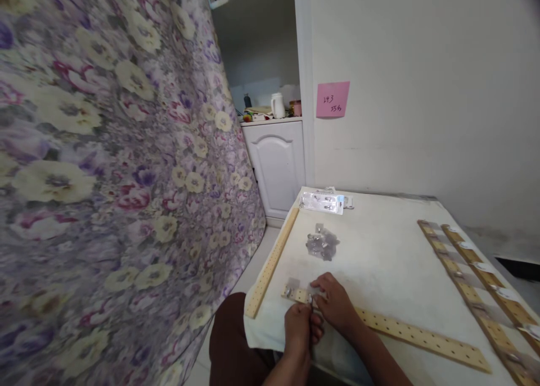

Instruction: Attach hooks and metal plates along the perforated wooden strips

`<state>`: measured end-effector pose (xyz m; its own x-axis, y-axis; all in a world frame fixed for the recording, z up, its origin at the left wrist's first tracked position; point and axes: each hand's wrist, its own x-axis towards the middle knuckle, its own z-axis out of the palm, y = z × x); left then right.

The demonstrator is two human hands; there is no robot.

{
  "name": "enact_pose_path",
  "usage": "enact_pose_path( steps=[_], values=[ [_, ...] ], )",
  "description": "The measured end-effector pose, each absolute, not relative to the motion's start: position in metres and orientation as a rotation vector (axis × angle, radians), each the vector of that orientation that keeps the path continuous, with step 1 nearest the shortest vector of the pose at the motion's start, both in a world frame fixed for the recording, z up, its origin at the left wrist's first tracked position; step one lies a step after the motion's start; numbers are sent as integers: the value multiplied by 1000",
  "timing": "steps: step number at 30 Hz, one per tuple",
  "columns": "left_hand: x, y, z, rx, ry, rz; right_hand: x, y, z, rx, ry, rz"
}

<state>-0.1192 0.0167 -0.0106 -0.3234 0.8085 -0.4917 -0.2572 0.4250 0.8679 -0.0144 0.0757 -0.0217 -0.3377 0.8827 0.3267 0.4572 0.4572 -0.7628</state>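
My left hand (300, 325) and my right hand (334, 303) meet at the near-left end of a perforated wooden strip (413, 335) that lies on a white table (388, 262). Both hands pinch together around a small metal piece (309, 300) on the strip; what exactly each finger holds is too small to make out. Another small metal clip (288, 291) sits on the strip's end, just left of my fingers. A heap of small clear bags with metal parts (322, 244) lies a little farther back.
A second perforated strip (273, 261) lies along the table's left edge. Two more strips with clips (472, 273) run along the right side. A clear packet (324, 201) lies at the far edge. A floral curtain (105, 178) hangs at left; a pink note (333, 99) is on the wall.
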Motion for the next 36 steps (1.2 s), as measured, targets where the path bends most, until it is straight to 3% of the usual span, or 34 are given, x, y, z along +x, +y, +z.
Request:
enact_pose_path(
  steps=[36],
  values=[
    [-121, 20, -7, 518, 1554, 1135, -17, 72, -19, -1109, -1928, 739]
  ],
)
